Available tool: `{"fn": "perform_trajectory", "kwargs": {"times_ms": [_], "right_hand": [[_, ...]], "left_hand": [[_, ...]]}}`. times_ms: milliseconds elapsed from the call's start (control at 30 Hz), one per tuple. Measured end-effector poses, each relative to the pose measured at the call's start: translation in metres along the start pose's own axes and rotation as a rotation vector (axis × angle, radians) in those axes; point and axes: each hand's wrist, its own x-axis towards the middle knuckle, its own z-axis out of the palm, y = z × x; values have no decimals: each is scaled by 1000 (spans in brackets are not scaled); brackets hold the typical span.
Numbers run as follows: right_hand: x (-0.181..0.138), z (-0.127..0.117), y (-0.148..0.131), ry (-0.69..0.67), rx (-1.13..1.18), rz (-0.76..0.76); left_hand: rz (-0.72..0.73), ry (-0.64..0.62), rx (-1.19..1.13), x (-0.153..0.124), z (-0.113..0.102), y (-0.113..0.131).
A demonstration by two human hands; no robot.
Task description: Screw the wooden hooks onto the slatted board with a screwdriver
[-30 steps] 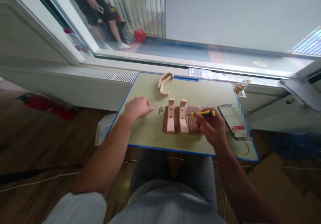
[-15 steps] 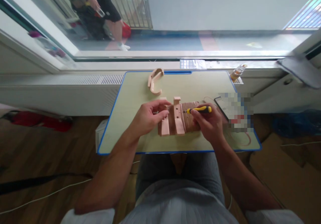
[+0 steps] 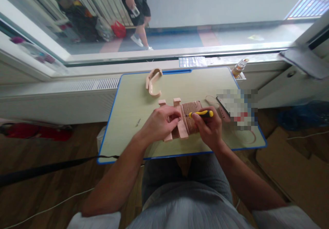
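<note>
My left hand (image 3: 166, 121) reaches over two pale wooden strips, its thumb and fingertips pinched at the right wooden strip (image 3: 183, 130). Something tiny seems to be between those fingertips, too small to name. The left wooden strip (image 3: 162, 102) is mostly hidden under this hand. A yellow and black screwdriver (image 3: 207, 113) is gripped in my right hand (image 3: 210, 128), lying nearly level with its tip pointing left towards the pinched fingers. Beneath the tip lies a ridged brown cardboard piece (image 3: 191, 106), beside the right strip.
Curved wooden pieces (image 3: 153, 82) lie at the back of the blue-edged table (image 3: 123, 102). A small metal screw (image 3: 138, 122) rests left of my hand. At right lies a phone (image 3: 223, 108), partly blurred out. A bottle (image 3: 239, 68) stands beyond the back right corner.
My left hand has shifted right, from the left strip to the right strip, uncovering the small screw. The screwdriver stays in my right hand. Outside the window, a person has walked right.
</note>
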Motion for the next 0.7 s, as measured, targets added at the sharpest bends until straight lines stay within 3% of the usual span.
{"fn": "perform_trajectory", "kwargs": {"times_ms": [533, 700], "right_hand": [[0, -1, 4, -10, 30, 3], [0, -1, 4, -12, 37, 6]], "left_hand": [[54, 10, 135, 2, 1, 4], [14, -8, 122, 2, 3, 3]]}}
